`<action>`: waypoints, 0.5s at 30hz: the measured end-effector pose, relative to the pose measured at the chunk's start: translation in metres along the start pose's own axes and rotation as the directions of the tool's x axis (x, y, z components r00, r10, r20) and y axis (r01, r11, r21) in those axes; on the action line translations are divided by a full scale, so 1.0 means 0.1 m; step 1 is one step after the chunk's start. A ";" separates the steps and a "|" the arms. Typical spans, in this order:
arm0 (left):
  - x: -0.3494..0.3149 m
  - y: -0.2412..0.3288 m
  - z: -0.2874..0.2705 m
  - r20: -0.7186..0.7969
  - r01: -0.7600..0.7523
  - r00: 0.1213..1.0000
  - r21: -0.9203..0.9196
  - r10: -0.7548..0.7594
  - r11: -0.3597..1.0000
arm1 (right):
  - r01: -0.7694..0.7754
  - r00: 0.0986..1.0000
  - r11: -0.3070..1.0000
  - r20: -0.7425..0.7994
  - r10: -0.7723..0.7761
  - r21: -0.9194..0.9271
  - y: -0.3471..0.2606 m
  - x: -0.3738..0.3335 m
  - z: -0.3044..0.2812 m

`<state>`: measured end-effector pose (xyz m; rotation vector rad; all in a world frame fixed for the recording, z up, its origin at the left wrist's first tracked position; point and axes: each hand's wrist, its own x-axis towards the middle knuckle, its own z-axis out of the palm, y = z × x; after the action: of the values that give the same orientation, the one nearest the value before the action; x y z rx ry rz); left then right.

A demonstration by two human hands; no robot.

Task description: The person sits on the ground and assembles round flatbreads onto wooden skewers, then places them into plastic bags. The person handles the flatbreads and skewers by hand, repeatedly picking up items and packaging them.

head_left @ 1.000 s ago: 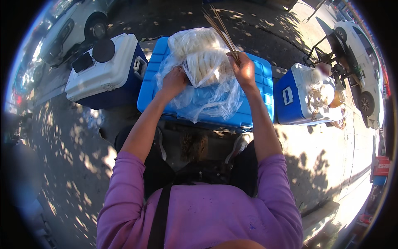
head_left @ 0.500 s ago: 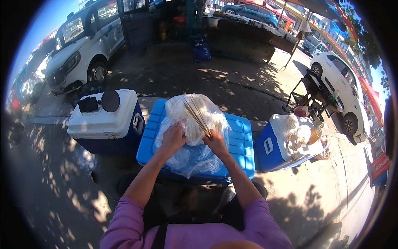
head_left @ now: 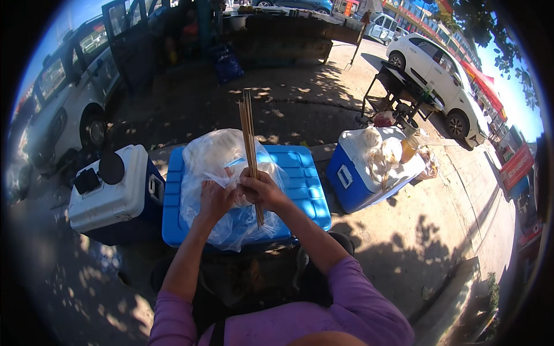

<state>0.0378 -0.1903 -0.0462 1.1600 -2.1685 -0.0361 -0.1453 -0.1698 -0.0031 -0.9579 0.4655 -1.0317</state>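
A bundle of thin brown skewers (head_left: 248, 130) stands nearly upright in my right hand (head_left: 264, 189), whose fingers are wrapped round the sticks low down. Close beside it, my left hand (head_left: 213, 199) grips the gathered edge of a clear plastic bag (head_left: 209, 147). Whitish contents show through the bag, but their kind is unclear. The bag lies on the ribbed lid of a bright blue storage box (head_left: 303, 193) in front of me. Some of my left fingertips are hidden in the folds.
To the left stands a white-lidded cooler (head_left: 109, 205) with dark objects on top. Another cooler (head_left: 352, 176) on the right carries bagged items and a jar (head_left: 408, 149). Farther off are a black metal stand (head_left: 392, 86), a white car (head_left: 430, 66) and a blue sack (head_left: 226, 63).
The skewers have swung from a leftward slant to nearly upright, and my right hand has come closer to my left. The whole view has turned, shifting the boxes leftward.
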 end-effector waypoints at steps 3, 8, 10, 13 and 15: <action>0.04 0.05 -0.05 0.035 0.109 0.993 -0.019 -0.109 0.994 | 0.028 0.995 0.991 -0.101 -0.014 0.133 0.00 0.01 -0.06; 0.03 -0.13 -0.02 -0.033 0.258 0.966 0.021 -0.258 0.966 | -0.061 0.968 0.741 -0.222 -0.121 -0.669 0.04 0.07 -0.15; 0.01 -0.34 0.08 -0.163 0.282 0.944 -0.059 -0.288 0.958 | 0.015 0.935 0.429 -0.140 -0.326 -0.903 0.22 0.04 -0.11; 0.11 -0.28 0.06 -0.067 0.437 0.837 -0.515 -0.543 0.737 | 0.153 0.920 0.380 -0.008 -0.391 -0.912 0.34 0.02 -0.24; 0.09 -0.37 0.10 -0.005 0.387 0.719 -0.827 -0.695 0.407 | 0.200 0.896 0.278 0.061 -0.440 -0.940 0.33 0.04 -0.18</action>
<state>0.0557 -0.2219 -0.0603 1.1460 -1.0833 -0.9296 -0.1395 -0.1759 -0.0397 -2.0908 1.1726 -1.2381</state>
